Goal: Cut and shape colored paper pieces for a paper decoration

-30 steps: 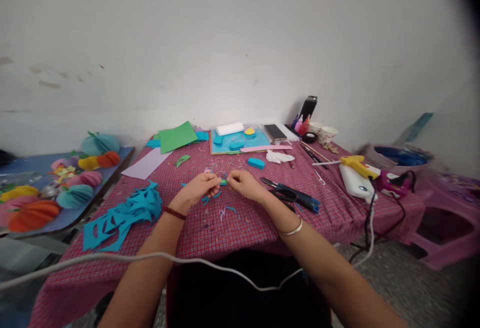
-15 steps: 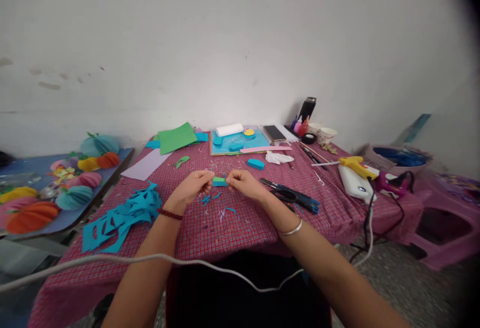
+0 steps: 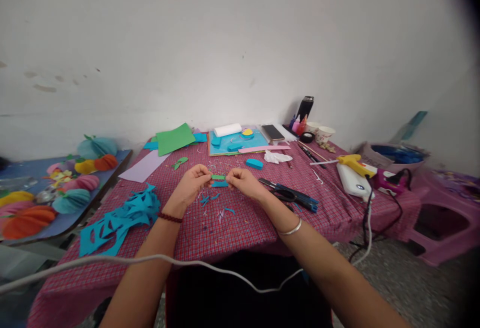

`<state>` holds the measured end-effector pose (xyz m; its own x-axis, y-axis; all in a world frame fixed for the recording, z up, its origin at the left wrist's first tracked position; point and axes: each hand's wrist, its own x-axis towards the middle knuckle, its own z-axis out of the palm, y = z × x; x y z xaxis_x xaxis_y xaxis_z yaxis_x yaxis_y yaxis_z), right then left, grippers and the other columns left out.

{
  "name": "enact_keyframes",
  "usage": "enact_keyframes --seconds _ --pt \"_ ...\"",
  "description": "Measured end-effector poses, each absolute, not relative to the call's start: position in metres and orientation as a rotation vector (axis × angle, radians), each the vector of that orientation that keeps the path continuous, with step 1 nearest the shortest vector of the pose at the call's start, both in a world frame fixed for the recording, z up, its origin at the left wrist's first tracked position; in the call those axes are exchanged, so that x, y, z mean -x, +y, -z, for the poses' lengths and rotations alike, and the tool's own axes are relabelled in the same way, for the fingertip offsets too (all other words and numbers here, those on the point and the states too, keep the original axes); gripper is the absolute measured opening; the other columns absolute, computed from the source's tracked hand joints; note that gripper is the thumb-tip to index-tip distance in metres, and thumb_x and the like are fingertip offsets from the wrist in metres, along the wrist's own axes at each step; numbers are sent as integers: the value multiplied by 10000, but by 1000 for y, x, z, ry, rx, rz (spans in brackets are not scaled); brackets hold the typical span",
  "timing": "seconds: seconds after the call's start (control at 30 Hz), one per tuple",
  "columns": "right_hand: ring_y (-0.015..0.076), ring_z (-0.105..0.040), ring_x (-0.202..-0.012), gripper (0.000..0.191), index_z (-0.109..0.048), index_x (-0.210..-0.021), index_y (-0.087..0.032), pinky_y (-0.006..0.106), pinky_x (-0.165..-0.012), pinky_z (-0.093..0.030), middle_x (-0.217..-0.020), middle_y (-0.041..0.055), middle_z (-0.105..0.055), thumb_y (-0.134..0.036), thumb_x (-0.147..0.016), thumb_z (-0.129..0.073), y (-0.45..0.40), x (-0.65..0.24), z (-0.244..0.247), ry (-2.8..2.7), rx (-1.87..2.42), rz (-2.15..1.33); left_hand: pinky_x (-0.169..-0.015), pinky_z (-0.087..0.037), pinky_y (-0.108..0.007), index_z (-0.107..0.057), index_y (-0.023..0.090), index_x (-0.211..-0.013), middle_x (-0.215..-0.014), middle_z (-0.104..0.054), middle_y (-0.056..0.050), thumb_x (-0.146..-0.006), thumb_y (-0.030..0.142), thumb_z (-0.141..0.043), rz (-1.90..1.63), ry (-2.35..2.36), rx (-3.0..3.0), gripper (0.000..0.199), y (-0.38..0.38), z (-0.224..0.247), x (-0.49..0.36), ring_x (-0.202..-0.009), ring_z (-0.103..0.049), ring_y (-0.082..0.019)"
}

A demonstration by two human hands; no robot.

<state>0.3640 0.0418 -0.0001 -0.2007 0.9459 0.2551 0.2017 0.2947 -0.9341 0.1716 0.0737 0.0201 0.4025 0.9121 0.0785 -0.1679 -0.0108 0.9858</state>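
A small green paper strip [image 3: 218, 177] is stretched between my two hands, just above the table. My left hand [image 3: 194, 183] pinches its left end; my right hand [image 3: 243, 182] pinches its right end. Directly below the strip lies a blue paper piece [image 3: 219, 184], partly hidden by the fingers. Blue paper scraps [image 3: 204, 199] are scattered in front of the hands. Black-handled scissors [image 3: 287, 194] rest to the right of my right hand. Beyond the hands sit green paper leaves [image 3: 180, 163] and a blue stack of cut paper [image 3: 254, 163].
A heap of blue cut paper [image 3: 122, 220] covers the table's left side. A yellow glue gun [image 3: 356, 164] lies at right by a white power bank [image 3: 352, 180]. A white cable [image 3: 210, 265] crosses close in front of me. Paper pumpkins [image 3: 71, 200] fill the left table.
The green strip has risen slightly off the blue piece, so more of it shows between my fingers. My left hand has shifted a little up and away. The camera view has moved slightly.
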Motion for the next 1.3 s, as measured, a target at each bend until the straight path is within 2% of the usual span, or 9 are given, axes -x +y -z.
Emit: enact_keyframes --seconds 0.23,0.63,0.8,0.9,1.0,1.13,1.2,1.27,1.3 --pt "93 -477 -521 214 -510 -620 -170 217 -534 -380 -558 -36 -531 -259 -814 -522 41 -364 0 -1641 1063 -985 -559 -462 -216 -513 164 -722 -593 -594 42 -699 306 -702 -988 737 -1253 238 72 -19 -175 -548 -598 -99" --pt "93 -485 -530 221 -516 -629 -165 217 -545 -387 -564 -35 -540 -278 -818 -539 41 -365 1 -1615 1013 -1031 -544 -460 -210 -541 155 -774 -629 -609 38 -634 233 -741 -982 714 -1254 256 70 -21 -175 -546 -596 -92" --pt "91 -482 -510 215 -513 -637 -172 217 -533 -391 -554 -39 -533 -296 -809 -545 40 -363 1 -1562 1025 -1087 -532 -450 -211 -517 168 -713 -610 -621 31 -619 186 -720 -963 707 -1295 223 70 -19 -176 -536 -582 -96" --pt "91 -490 -512 215 -514 -635 -170 217 -540 -398 -554 -38 -535 -295 -807 -544 39 -362 0 -1551 1025 -1084 -552 -442 -209 -558 157 -695 -599 -630 20 -625 167 -686 -976 731 -1309 146 71 -17 -176 -544 -576 -93" --pt "90 -491 -513 203 -516 -644 -169 214 -538 -393 -549 -40 -535 -285 -810 -534 39 -361 -1 -1555 1046 -1060 -579 -445 -228 -602 149 -708 -623 -658 -8 -658 204 -656 -976 772 -1323 92 72 -16 -177 -572 -597 -114" --pt "97 -484 -517 204 -513 -634 -171 220 -532 -381 -548 -37 -526 -276 -807 -535 40 -361 1 -1590 1077 -984 -591 -439 -238 -613 148 -653 -601 -644 -11 -699 283 -662 -1014 870 -1474 150 70 -19 -178 -571 -580 -118" --pt "104 -495 -528 151 -525 -692 -170 227 -537 -389 -571 -35 -535 -268 -806 -537 41 -361 1 -1583 1051 -992 -591 -432 -232 -609 149 -616 -576 -626 -2 -694 276 -674 -1045 914 -1567 163 69 -21 -179 -557 -555 -109" --pt "107 -513 -548 83 -540 -853 -173 229 -550 -407 -619 -39 -554 -241 -805 -535 40 -362 -1 -1555 983 -1051 -590 -429 -230 -614 150 -617 -580 -627 -3 -696 276 -673 -1065 931 -1614 160 69 -23 -178 -560 -551 -109" --pt "106 -521 -561 150 -529 -945 -180 227 -559 -416 -648 -41 -562 -219 -801 -534 40 -362 -2 -1546 940 -1088 -593 -430 -230 -619 150 -627 -588 -633 -6 -702 281 -669 -1069 932 -1624 160 69 -24 -177 -566 -555 -111"
